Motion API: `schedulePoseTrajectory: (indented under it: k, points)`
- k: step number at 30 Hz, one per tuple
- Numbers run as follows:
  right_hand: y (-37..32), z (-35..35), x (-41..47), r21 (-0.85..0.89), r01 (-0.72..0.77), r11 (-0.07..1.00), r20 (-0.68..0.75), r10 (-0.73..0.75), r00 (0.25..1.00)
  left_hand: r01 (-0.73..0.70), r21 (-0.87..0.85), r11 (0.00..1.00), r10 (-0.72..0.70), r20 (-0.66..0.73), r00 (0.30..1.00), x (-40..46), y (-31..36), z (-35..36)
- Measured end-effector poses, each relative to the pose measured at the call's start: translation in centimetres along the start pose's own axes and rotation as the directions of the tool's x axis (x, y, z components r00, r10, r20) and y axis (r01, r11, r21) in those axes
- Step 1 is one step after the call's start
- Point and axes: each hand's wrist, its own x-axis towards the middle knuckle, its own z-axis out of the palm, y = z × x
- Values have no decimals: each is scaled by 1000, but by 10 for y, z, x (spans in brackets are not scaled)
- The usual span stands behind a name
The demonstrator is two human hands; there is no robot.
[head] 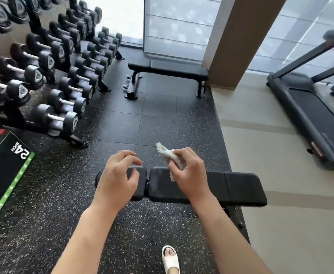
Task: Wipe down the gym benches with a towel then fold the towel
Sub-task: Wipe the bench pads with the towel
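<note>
A crumpled white towel (172,157) is gripped in the right hand (187,171) at lower centre, above the near worktop (241,186); the left hand (116,175) hovers loosely curled, holding nothing. The towel should probably be spread flat and long overlapping strokes made. A second bench (168,69) is seen at upper centre.

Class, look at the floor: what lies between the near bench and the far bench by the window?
In the head view, only bare speckled black rubber floor tiles lie between the near bench and the far bench.
</note>
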Motion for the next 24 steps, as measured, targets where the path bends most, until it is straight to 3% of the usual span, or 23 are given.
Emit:
schedulePoseTrajectory:
  k: [14, 24]
  points:
    - [7, 17, 92, 40, 387, 921, 91, -389, 917, 119, 191, 974, -90, -149, 985, 38, 29, -10]
    - [-23, 73, 120, 144, 627, 765, 142, -643, 752, 299, 268, 916, -214, -304, 928, 13, 12, -51]
